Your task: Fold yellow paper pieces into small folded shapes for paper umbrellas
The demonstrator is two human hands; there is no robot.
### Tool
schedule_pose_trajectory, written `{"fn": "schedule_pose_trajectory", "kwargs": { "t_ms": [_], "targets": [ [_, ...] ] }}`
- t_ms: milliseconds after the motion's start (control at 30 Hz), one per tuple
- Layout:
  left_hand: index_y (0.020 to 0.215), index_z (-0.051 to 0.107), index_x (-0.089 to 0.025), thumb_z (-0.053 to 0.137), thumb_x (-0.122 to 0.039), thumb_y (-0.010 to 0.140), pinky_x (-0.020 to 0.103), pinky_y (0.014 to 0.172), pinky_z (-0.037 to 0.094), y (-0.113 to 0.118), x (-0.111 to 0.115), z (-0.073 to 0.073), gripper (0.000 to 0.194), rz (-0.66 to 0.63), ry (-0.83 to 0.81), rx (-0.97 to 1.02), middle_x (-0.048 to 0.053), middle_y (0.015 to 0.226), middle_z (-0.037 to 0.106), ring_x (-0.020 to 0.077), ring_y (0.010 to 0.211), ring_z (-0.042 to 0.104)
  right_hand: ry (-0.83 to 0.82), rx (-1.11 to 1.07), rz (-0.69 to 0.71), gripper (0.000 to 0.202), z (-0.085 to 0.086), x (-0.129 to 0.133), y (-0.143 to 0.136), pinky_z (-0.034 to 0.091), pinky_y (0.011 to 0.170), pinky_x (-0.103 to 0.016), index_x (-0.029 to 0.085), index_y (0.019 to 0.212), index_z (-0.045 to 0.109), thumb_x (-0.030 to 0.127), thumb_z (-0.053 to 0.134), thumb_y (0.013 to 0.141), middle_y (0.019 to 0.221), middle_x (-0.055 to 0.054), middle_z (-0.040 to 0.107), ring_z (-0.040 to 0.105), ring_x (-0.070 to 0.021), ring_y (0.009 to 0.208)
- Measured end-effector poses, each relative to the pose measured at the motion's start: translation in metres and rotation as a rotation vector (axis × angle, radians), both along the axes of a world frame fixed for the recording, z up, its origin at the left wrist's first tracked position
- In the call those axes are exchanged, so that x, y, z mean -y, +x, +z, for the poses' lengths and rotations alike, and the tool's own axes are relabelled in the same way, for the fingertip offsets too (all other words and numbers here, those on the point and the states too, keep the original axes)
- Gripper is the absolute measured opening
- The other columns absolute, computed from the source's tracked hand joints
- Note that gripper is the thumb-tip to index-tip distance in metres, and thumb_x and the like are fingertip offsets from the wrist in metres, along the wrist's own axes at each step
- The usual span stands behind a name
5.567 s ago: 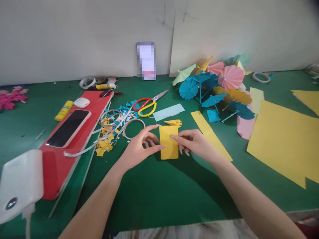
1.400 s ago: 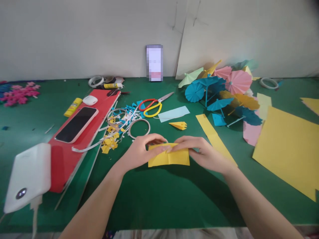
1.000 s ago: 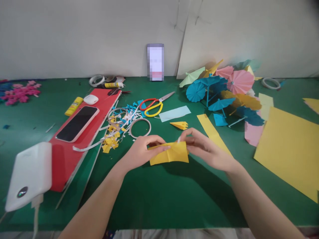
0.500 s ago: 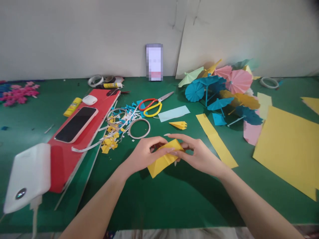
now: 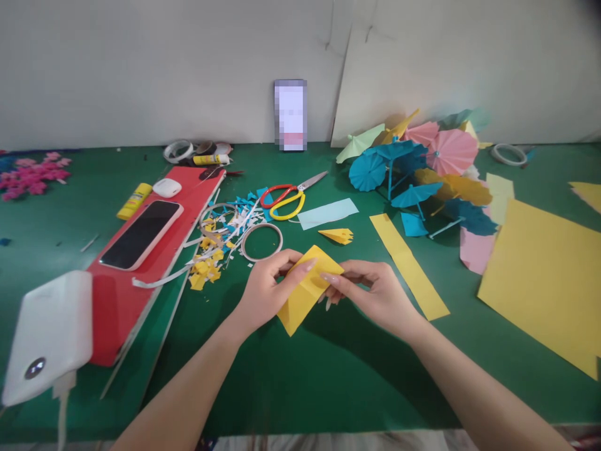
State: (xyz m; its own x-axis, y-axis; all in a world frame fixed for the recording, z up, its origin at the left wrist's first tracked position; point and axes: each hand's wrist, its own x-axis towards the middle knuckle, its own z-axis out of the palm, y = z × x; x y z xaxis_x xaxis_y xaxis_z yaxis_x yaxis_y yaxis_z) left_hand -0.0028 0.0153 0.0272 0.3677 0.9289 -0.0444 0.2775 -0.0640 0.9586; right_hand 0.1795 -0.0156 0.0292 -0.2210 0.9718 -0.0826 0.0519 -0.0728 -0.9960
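Note:
A creased piece of yellow paper [image 5: 305,291] is held just above the green table, between both hands. My left hand [image 5: 267,285] pinches its left side, thumb lying on top and fingers behind. The right corner is pinched by my right hand [image 5: 373,288], thumb on the near face. Beyond the hands lies a small folded yellow paper piece [image 5: 336,236]. A yellow paper strip [image 5: 409,266] lies to the right of it. Scissors [image 5: 291,199] with one red and one yellow handle rest farther back, beside a pale blue paper strip [image 5: 327,214].
Paper scraps [image 5: 225,235] and a tape roll [image 5: 261,242] lie left of centre. A red board [image 5: 110,313] carries a phone [image 5: 143,235] and a white power bank [image 5: 49,335]. Paper umbrellas [image 5: 413,163] and a yellow sheet [image 5: 544,282] are at right. Another phone [image 5: 290,116] leans on the wall.
The yellow paper is now spread flatter, with its top corner raised between my hands. My right hand has shifted slightly right, to the paper's right corner.

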Motion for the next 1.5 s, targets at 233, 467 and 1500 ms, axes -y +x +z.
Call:
{"fn": "schedule_pose_trajectory", "kwargs": {
  "t_ms": [233, 467, 1500],
  "targets": [
    [0.076, 0.056, -0.016, 0.054, -0.031, 0.086, 0.015, 0.043, 0.037, 0.002, 0.001, 0.000, 0.018, -0.008, -0.010, -0.009, -0.003, 0.058, 0.056, 0.0083, 0.050, 0.050, -0.003, -0.047, 0.000, 0.006, -0.001, 0.000, 0.001, 0.055, 0.056, -0.019, 0.018, 0.080, 0.074, 0.023, 0.071, 0.078, 0.064, 0.000, 0.070, 0.065, -0.0107, 0.055],
    [0.076, 0.055, -0.017, 0.055, -0.030, 0.086, 0.016, 0.043, 0.037, 0.001, 0.002, -0.001, 0.016, -0.006, 0.006, 0.009, -0.003, 0.058, 0.055, 0.0081, 0.050, 0.050, -0.044, -0.093, 0.012, 0.009, -0.001, 0.000, 0.001, 0.055, 0.056, -0.019, 0.017, 0.074, 0.071, 0.025, 0.070, 0.078, 0.064, 0.000, 0.070, 0.065, -0.0104, 0.055],
    [0.071, 0.063, -0.014, 0.066, -0.036, 0.076, 0.019, 0.052, 0.044, -0.006, -0.010, -0.001, 0.023, -0.107, -0.081, -0.124, 0.001, 0.067, 0.063, 0.0130, 0.062, 0.058, -0.158, 0.037, 0.144, 0.034, -0.007, -0.013, 0.014, 0.050, 0.047, -0.020, 0.014, 0.063, 0.058, 0.043, 0.069, 0.076, 0.057, -0.002, 0.067, 0.062, -0.0100, 0.047]
  ]
}}
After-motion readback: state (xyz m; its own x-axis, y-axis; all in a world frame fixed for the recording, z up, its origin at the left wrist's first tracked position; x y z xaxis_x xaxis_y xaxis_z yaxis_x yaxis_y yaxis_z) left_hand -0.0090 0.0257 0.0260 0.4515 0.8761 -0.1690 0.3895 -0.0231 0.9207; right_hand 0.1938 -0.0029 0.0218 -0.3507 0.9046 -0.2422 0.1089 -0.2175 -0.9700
